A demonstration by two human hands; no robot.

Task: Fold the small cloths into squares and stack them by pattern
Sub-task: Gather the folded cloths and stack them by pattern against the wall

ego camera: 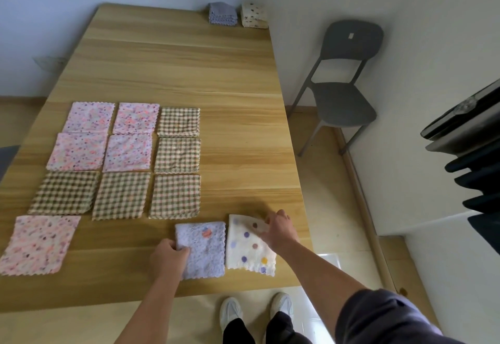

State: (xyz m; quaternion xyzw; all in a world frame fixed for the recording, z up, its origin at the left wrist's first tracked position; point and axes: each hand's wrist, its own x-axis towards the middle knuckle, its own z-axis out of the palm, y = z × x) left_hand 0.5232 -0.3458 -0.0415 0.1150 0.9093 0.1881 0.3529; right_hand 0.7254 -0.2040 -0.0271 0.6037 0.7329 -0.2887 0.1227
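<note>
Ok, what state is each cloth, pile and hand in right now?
lavender cloth: flat on the table, left edge gripped.
polka-dot cloth: far corner lifted off the table.
left hand: grips the lavender cloth.
right hand: pinches the polka-dot cloth's corner.
pink speckled cloths: five, flat, unstacked.
gingham cloths: five, flat, unstacked.
lavender pile: stacked at far corner.
cream spotted pile: stacked beside it.

Pink speckled cloths (89,116), brown-checked cloths (121,195), lilac cloth (205,251), cream polka-dot cloth (249,251).

Soft, even daylight, faint shadows, mild blur, wide-angle bending at edges.
</note>
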